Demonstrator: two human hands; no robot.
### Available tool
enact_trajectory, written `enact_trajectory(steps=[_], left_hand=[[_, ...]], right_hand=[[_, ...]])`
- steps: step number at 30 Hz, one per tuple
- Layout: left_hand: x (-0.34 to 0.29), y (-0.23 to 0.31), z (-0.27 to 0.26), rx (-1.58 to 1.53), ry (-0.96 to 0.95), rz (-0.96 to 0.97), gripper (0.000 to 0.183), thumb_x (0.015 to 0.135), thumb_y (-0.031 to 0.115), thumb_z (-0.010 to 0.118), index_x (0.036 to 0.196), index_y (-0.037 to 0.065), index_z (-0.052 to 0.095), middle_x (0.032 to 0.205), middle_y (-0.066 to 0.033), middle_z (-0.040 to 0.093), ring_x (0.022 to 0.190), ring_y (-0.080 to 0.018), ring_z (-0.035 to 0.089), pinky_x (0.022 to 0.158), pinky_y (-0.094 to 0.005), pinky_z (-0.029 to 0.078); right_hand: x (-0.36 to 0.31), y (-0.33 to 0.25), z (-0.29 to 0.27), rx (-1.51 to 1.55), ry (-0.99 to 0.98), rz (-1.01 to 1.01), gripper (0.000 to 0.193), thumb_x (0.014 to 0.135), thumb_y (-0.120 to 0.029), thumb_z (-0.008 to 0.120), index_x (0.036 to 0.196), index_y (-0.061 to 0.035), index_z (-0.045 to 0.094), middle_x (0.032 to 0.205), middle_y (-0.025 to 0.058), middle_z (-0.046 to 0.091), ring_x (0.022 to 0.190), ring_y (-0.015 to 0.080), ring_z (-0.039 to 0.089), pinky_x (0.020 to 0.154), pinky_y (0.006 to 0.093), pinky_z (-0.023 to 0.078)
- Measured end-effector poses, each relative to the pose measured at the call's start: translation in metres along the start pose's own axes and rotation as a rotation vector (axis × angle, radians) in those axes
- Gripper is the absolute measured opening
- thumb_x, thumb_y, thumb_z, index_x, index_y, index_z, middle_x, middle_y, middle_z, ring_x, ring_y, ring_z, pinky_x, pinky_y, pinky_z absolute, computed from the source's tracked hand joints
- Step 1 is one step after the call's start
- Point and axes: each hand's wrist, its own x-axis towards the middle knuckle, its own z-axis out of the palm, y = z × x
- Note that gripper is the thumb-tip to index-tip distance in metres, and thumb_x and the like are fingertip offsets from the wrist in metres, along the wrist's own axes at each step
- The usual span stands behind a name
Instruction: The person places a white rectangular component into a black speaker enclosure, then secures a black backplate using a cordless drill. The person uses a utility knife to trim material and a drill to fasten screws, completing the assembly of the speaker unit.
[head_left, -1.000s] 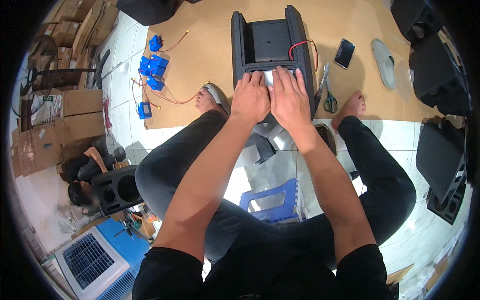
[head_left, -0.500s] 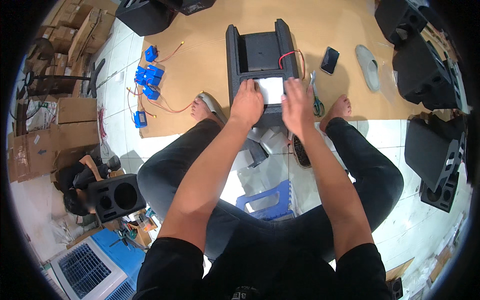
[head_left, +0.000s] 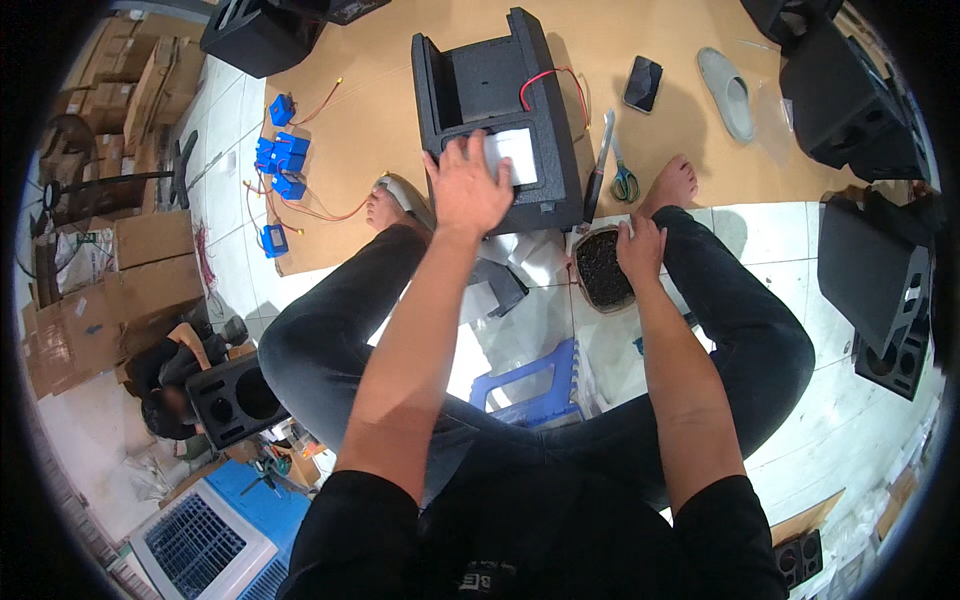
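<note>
A black speaker cabinet (head_left: pixel 553 150) with a recessed bay lies on the cardboard in front of me, slightly turned. In its nearer recess sits a white rectangular piece (head_left: pixel 515 152). My left hand (head_left: pixel 468 188) rests across the left of that piece, fingers spread and pressing on it and the recess edge. My right hand (head_left: pixel 642 248) is at the right rim of an open container (head_left: pixel 603 270) full of small dark pieces, too small to name. Its fingers look loosely apart, with nothing visible in them. A red wire (head_left: pixel 545 74) comes out of the cabinet's right side.
A knife (head_left: pixel 597 170) and scissors (head_left: pixel 625 184) lie right of the cabinet, below a phone (head_left: pixel 642 84) and a slipper (head_left: pixel 726 95). Blue battery packs (head_left: pixel 289 150) with wires lie left. A blue plastic stool (head_left: pixel 530 390) is between my legs. Another person (head_left: pixel 170 375) is at lower left.
My right hand has left the white piece and moved down right to the container. My left hand has flattened over the piece. The cabinet appears shifted left and turned slightly as the view moved.
</note>
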Motion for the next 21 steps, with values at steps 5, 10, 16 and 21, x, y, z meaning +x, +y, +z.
enact_trajectory(steps=[5,10,16,21], left_hand=[[0.013,-0.026,-0.011,-0.128,-0.052,0.078,0.056,0.088,0.047,0.076,0.13,0.012,0.067,0.127,-0.0123,0.062,0.127,-0.0346,0.057,0.119,-0.0602,0.03],[0.011,-0.015,-0.013,-0.011,-0.04,0.082,0.054,0.088,0.047,0.074,0.128,0.011,0.07,0.121,-0.0116,0.067,0.123,-0.0342,0.059,0.121,-0.0553,0.03],[-0.008,-0.014,0.0,0.191,0.115,0.209,0.05,0.097,0.042,0.065,0.133,0.007,0.067,0.124,-0.0131,0.067,0.12,-0.0351,0.061,0.117,-0.0594,0.034],[0.001,-0.021,0.004,0.154,0.13,0.321,0.05,0.099,0.039,0.062,0.131,0.001,0.064,0.113,-0.0197,0.068,0.106,-0.0373,0.067,0.115,-0.0536,0.039]], right_hand=[[0.01,-0.019,0.008,0.1,0.027,0.043,0.04,0.098,-0.033,0.06,0.127,-0.0046,0.066,0.119,0.0195,0.068,0.121,0.0384,0.06,0.117,0.0579,0.032],[0.003,-0.014,0.004,0.156,-0.058,0.085,0.037,0.097,-0.031,0.062,0.12,-0.0024,0.069,0.112,0.021,0.072,0.111,0.0408,0.066,0.108,0.0544,0.043],[-0.031,-0.011,0.01,-0.004,-0.193,-0.011,0.022,0.094,-0.022,0.062,0.093,-0.0026,0.072,0.098,0.0209,0.074,0.096,0.039,0.071,0.089,0.0526,0.052],[-0.07,-0.043,0.046,-0.081,-0.381,-0.443,0.017,0.085,-0.016,0.064,0.092,-0.0052,0.074,0.097,0.018,0.075,0.091,0.034,0.073,0.089,0.0469,0.055]])
